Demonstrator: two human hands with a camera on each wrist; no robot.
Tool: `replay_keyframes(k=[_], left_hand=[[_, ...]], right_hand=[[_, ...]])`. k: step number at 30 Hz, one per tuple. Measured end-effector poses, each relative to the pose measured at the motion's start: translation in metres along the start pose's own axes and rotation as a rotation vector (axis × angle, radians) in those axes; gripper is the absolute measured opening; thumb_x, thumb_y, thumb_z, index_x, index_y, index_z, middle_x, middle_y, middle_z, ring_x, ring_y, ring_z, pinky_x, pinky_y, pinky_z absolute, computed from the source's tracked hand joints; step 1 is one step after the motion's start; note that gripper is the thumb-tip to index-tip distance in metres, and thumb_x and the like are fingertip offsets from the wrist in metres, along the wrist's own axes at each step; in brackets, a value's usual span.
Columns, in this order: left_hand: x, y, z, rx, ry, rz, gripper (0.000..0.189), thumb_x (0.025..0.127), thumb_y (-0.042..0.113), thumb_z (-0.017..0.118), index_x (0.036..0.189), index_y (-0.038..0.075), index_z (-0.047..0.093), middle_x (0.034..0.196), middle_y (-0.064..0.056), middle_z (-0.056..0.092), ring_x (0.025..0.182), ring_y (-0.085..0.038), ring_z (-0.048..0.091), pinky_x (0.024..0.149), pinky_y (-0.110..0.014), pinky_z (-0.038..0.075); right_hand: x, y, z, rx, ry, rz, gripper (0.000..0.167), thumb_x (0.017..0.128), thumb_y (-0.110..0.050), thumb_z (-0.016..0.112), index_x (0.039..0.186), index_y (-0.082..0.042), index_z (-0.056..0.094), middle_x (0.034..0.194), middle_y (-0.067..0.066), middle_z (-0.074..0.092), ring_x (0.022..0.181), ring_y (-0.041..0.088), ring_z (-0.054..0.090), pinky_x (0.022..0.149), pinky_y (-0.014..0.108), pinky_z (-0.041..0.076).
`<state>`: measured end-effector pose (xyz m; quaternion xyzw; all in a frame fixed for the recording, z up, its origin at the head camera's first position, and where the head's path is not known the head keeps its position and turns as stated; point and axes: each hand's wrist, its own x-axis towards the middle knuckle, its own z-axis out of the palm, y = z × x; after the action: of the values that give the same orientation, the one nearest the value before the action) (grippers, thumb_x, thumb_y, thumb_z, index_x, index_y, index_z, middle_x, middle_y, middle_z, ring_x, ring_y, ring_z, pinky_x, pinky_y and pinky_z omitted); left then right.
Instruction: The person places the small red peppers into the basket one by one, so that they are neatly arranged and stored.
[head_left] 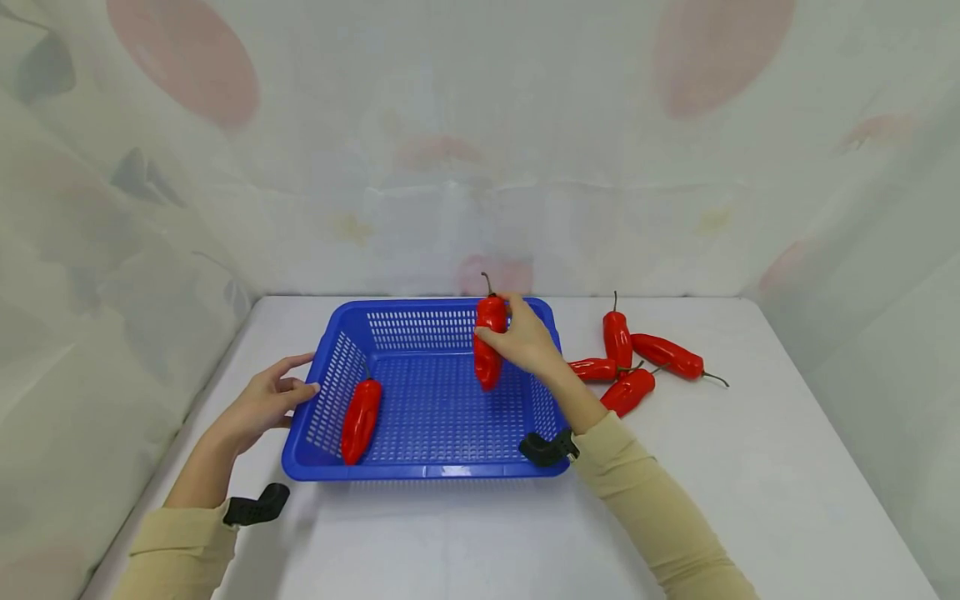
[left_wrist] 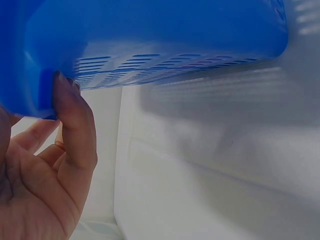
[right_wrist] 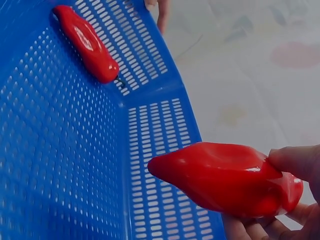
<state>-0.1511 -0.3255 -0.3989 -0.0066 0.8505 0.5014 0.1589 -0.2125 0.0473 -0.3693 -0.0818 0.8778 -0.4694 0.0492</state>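
A blue plastic basket [head_left: 405, 472] with slotted walls is in the middle of the head view. My left hand [head_left: 262, 404] grips its left rim, fingers bent around the edge in the left wrist view. Over the basket's back right part, my right hand [head_left: 528, 337] holds a glossy red pepper [head_left: 487, 371] between thumb and fingers. That pepper hangs with its stem up and its pointed tip toward the basket floor. Another red pepper [head_left: 362, 422] lies inside, along the left wall, also visible in the right wrist view [right_wrist: 87, 45].
Several more red peppers [head_left: 667, 355] lie in a loose cluster on the white table [head_left: 750, 467], right of the basket. A patterned pale curtain [head_left: 450, 225] rises behind the table and along both sides.
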Motion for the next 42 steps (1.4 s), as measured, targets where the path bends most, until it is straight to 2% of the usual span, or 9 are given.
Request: replay_keyframes(k=[11,18,34,42], left_hand=[[0.000,0.000,-0.001,-0.004,-0.001,0.008,0.070,0.093,0.024,0.055,0.148,0.011,0.015,0.100,-0.022,0.057,0.079,-0.024,0.065,0.070,-0.043,0.056],[0.000,0.000,0.000,0.001,-0.002,0.010,0.070,0.093,0.024,0.055,0.148,0.011,0.015,0.100,-0.022,0.058,0.080,-0.024,0.065,0.070,-0.043,0.056],[-0.001,0.000,0.000,0.012,0.005,0.002,0.070,0.093,0.024,0.055,0.148,0.012,0.014,0.099,-0.022,0.058,0.079,-0.024,0.065,0.070,-0.043,0.056],[0.001,-0.001,0.000,0.014,0.006,-0.005,0.069,0.093,0.024,0.054,0.148,0.012,0.014,0.099,-0.022,0.058,0.079,-0.024,0.065,0.070,-0.043,0.056]], right_hand=[[0.005,-0.007,0.021,0.060,-0.072,0.028,0.069,0.084,-0.028,0.066,0.140,-0.012,0.030,0.130,0.015,0.048,0.111,0.030,0.053,0.083,0.042,0.053],[0.007,-0.010,0.032,0.075,-0.118,0.042,0.068,0.084,-0.027,0.066,0.139,-0.010,0.031,0.131,0.016,0.047,0.111,0.030,0.053,0.082,0.040,0.053],[0.016,-0.019,0.057,0.141,-0.225,0.037,0.062,0.085,-0.021,0.066,0.136,-0.008,0.033,0.126,0.016,0.050,0.100,0.028,0.059,0.066,0.031,0.057],[0.022,-0.023,0.073,0.217,-0.299,0.042,0.063,0.082,-0.015,0.068,0.134,-0.006,0.034,0.122,0.018,0.051,0.096,0.030,0.062,0.070,0.041,0.056]])
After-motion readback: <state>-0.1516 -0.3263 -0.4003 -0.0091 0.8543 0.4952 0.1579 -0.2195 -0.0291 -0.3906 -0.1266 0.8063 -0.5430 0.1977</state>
